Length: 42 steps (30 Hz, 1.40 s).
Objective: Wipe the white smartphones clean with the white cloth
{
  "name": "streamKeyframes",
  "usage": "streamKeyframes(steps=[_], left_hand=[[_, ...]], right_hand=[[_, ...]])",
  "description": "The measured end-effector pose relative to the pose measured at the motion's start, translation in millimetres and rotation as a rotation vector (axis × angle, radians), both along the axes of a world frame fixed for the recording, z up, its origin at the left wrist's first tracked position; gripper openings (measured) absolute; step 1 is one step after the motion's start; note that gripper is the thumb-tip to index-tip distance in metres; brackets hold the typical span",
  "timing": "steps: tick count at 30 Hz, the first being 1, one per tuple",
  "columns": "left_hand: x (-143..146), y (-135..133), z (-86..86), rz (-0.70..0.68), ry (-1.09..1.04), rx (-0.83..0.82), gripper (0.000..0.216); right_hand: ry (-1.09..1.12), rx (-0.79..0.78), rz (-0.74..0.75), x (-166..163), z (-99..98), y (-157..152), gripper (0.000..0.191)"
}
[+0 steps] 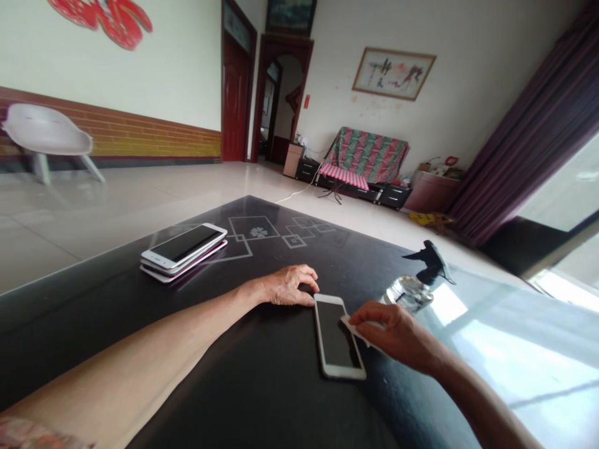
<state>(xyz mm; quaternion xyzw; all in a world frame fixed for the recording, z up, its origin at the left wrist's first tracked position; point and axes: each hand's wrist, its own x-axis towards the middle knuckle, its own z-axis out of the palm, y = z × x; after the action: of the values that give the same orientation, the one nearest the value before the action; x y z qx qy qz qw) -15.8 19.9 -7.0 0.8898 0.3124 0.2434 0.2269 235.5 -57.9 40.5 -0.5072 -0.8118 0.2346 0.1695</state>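
A white smartphone [340,340] with a dark screen lies flat on the black table [262,399]. At its upper left corner rests my left hand [291,285], open, fingers curved and apart, the thumb tip at the phone's edge. My right hand [393,327] is closed on a thin white wipe [358,333], partly hidden under the fingers, at the right edge of the phone's screen. Just beyond my right hand is a clear spray bottle [409,292] with a black trigger head.
Several phones [185,249] are stacked on the table to the left, a white one on top. Across the tiled floor stand a white chair [49,134], a small table with a striped cover [344,176] and a cloth-covered seat [367,153]. A purple curtain [524,125] hangs at the right.
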Motion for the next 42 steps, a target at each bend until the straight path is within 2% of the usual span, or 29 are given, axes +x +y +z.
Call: streamKeyframes(steps=[3, 6, 8, 12, 20, 24, 27, 31, 35, 38, 42], left_hand=[[1, -1, -1.2, 0.01, -0.006, 0.028, 0.019], [-1, -2, -0.3, -0.024, 0.016, 0.03, 0.032], [-2, -2, 0.8, -0.053, 0.028, 0.008, 0.039], [-2, -1, 1.2, -0.043, 0.021, -0.063, 0.039], [-2, 1, -1.2, -0.039, -0.002, -0.11, 0.043], [-2, 0, -0.8, -0.033, -0.021, -0.147, 0.046], [-2, -1, 0.1, -0.027, -0.016, -0.158, 0.045], [-1, -3, 2.7, -0.023, 0.01, -0.124, 0.041], [0, -4, 5.5, -0.03, 0.052, -0.09, 0.037], [-1, -4, 5.6, -0.033, 0.053, -0.089, 0.038], [-1, -2, 3.3, -0.041, 0.037, -0.099, 0.042]], right_hand=[[0.038, 0.075, -0.054, -1, -2.8, 3, 0.025], [0.083, 0.232, -0.12, -3, -14.4, 8, 0.024], [0.1, 0.284, -0.112, -6, -23.1, 10, 0.021], [0.112, 0.345, -0.044, -9, -36.2, 14, 0.016], [0.182, 0.483, -0.073, -16, -49.2, 31, 0.016], [0.178, 0.497, -0.057, -16, -49.1, 33, 0.016], [0.142, 0.445, -0.024, -13, -41.9, 27, 0.015], [0.047, 0.272, 0.026, -8, -20.4, 15, 0.014], [-0.038, 0.098, 0.18, -2, -3.2, 7, 0.017], [0.006, 0.183, 0.118, -3, -8.8, 10, 0.017], [0.097, 0.403, -0.014, -12, -33.1, 23, 0.017]])
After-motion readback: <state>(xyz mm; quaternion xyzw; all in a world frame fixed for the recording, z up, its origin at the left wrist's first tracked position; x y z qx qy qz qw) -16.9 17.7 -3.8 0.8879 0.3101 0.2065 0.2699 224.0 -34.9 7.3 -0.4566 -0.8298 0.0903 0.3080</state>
